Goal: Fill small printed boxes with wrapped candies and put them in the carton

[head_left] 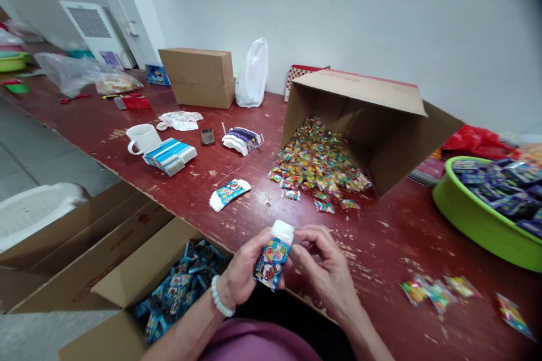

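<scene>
My left hand, with a pale bead bracelet at the wrist, is closed around a small blue printed candy box. The box is tilted upright, its white top flaps raised. My right hand has bent fingers and thumb at the box's upper right edge, seemingly pinching a side flap. A fanned stack of flat blue cartons lies just beyond. Behind my hands, many wrapped candies spill from a cardboard box on its side. Below left, an open carton holds many filled blue boxes.
On the red table stand a white mug, blue-striped cartons, purple cartons and a closed cardboard box. A green basin of dark packets is at right, near several loose candies. A white chair is at left.
</scene>
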Available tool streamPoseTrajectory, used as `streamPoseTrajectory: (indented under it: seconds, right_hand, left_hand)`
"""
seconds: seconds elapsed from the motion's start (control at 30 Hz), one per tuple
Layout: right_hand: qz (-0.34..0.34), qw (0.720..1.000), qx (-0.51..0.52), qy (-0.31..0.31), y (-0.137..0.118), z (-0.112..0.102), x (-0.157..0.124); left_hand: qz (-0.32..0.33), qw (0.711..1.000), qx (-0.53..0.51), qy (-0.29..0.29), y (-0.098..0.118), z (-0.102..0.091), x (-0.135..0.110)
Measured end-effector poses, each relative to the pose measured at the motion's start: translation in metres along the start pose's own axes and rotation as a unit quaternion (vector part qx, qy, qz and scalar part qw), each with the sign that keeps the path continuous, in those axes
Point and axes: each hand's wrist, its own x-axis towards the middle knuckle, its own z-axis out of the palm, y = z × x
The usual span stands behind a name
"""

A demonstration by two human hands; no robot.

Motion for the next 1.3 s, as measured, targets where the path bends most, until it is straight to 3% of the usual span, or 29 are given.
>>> streamPoseTrajectory:
  seconds: [0.17, 0.33, 0.43, 0.5, 0.63, 0.73, 0.87, 1.07, 1.2, 1.3]
  right_hand:
    - [0.022, 0.996, 0.083, -0.008, -0.004, 0.016, -0.004]
    - [0.082, 0.980, 0.180, -0.016, 0.000, 0.022, -0.002]
    - [0.115, 0.969, 0.218, 0.030, 0.005, 0.025, -0.003]
    - [0.102, 0.975, 0.191, 0.048, 0.005, 0.026, -0.004]
    - [0.026, 0.996, 0.078, 0.017, -0.002, 0.023, -0.003]
    - [0.057, 0.992, 0.110, 0.002, -0.002, 0.023, 0.000]
    - [0.125, 0.972, 0.199, 0.027, 0.006, 0.025, 0.004]
    - [0.051, 0.991, 0.098, -0.071, -0.003, 0.011, 0.009]
    - [-0.004, 0.993, 0.078, -0.086, -0.010, 0.006, 0.009]
    - [0.025, 0.995, 0.071, -0.058, -0.007, 0.009, 0.007]
  left_hand:
    - [-0.022, 0.996, -0.070, 0.050, -0.004, 0.007, 0.002]
    - [0.042, 0.991, -0.029, 0.122, -0.005, 0.011, -0.004]
    - [0.076, 0.990, -0.016, 0.122, -0.007, 0.012, -0.005]
    - [0.084, 0.988, -0.026, 0.128, -0.008, 0.012, -0.005]
    - [0.065, 0.986, -0.044, 0.146, -0.011, 0.013, -0.004]
    - [0.053, 0.986, -0.043, 0.149, -0.011, 0.014, -0.003]
    - [0.037, 0.989, -0.036, 0.137, -0.007, 0.016, -0.003]
    - [-0.002, 0.994, -0.025, 0.103, -0.001, 0.017, -0.007]
    - [0.024, 0.994, -0.021, 0.109, -0.003, 0.018, -0.008]
    - [0.029, 0.993, -0.001, 0.113, -0.003, 0.020, -0.007]
